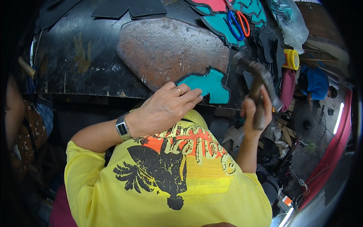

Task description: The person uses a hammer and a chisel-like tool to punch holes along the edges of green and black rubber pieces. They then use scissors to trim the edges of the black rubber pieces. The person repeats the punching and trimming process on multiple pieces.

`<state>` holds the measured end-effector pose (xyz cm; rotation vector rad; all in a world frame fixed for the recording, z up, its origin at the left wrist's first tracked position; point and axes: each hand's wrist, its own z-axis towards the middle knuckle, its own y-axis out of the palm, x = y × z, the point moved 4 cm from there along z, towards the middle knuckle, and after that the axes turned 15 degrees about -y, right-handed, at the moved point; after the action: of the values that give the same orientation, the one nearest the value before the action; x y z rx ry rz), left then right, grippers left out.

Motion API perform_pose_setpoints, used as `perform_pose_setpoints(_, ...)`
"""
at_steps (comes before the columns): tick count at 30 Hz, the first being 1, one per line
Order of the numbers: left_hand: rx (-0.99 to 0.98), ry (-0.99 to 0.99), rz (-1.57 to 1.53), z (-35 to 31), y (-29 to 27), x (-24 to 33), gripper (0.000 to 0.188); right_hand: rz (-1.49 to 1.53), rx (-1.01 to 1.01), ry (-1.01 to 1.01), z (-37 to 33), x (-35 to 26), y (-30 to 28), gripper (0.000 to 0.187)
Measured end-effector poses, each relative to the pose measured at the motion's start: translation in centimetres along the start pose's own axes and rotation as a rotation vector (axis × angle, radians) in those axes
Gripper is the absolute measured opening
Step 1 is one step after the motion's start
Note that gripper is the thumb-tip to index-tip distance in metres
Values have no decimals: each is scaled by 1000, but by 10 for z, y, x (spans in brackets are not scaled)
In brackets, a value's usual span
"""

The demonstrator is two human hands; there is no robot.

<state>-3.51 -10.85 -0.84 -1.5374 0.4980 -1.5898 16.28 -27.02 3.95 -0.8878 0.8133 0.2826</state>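
A teal cut piece with a dark edge (211,84) lies at the near right of a worn brown slab (170,49). My left hand (164,106) is closed on the near left part of this piece, its fingertips pressed together over the edge; a ring and a wristwatch show on it. To the right, my right hand (259,111) grips a hammer (260,85) by its handle. The hammer is raised and slightly blurred, its head up and to the right of the teal piece, apart from it.
Scissors with blue and red handles (237,24) lie on teal pieces (217,28) at the far right. Black sheets (130,8) lie at the back, near a clear plastic bag (291,22) and yellow tub (291,59). A fan (308,124) and another person (317,82) are at right.
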Motion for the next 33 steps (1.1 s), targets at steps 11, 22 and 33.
perform_pose_setpoints(11,10,9,55,-5,-1,5,43,-35,-272,-200,2,-38,36,41)
perform_pose_setpoints(22,-3,15,80,1,-4,11,43,45,-432,-11,3,-26,60,40)
perform_pose_setpoints(33,62,-159,22,51,3,12,59,337,136,-98,28,-32,24,45)
